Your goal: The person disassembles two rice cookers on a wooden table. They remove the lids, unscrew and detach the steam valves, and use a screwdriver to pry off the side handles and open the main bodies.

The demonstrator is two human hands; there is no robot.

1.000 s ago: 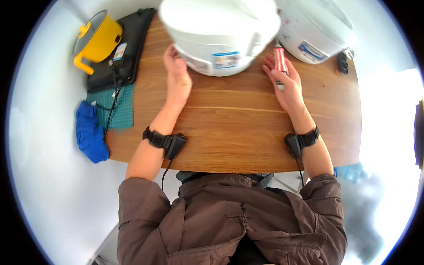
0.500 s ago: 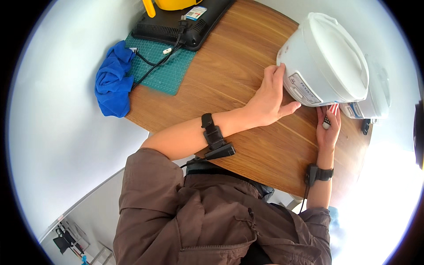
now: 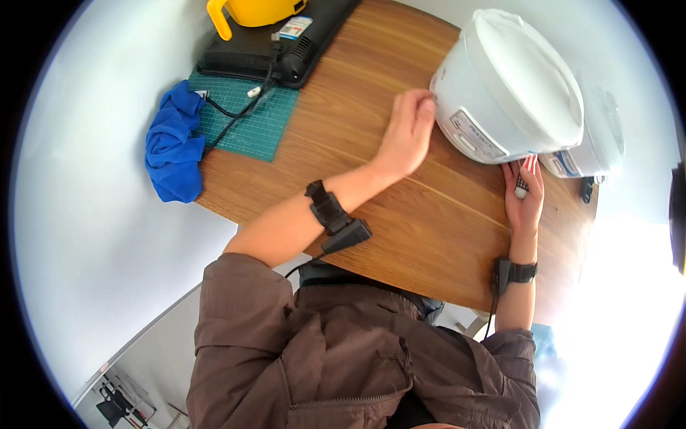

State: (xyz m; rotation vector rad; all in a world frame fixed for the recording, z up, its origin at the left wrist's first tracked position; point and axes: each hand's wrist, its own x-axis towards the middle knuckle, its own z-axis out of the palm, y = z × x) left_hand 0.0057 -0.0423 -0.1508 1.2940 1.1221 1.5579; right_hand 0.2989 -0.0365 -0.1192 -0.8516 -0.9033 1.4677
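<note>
A white rice cooker (image 3: 475,93) with a rounded lid stands tilted in view at the right of the wooden table. By its left side is my left hand (image 3: 406,136), fingers bent and drawn together against the cooker's wall, with no object visible in them. Below the cooker's front edge, my right hand (image 3: 527,196) is closed around a small whitish remote control (image 3: 522,189) with dark buttons. A red-and-white striped thing (image 3: 530,164) shows just above it, partly hidden by the fingers and the cooker.
Behind the cooker sits a second white appliance (image 3: 561,164) with a clear lid. A small black object (image 3: 587,190) lies near the right edge. On the left are a blue cloth (image 3: 175,146), a green cutting mat (image 3: 254,132), a black cooktop (image 3: 243,61) with a cord, and a yellow container (image 3: 264,11).
My left thumb, spread along the cooker's front before, has drawn in beside the fingers, and that hand shifted left. The whole view has shifted slightly. My right hand keeps hold of the remote control.
</note>
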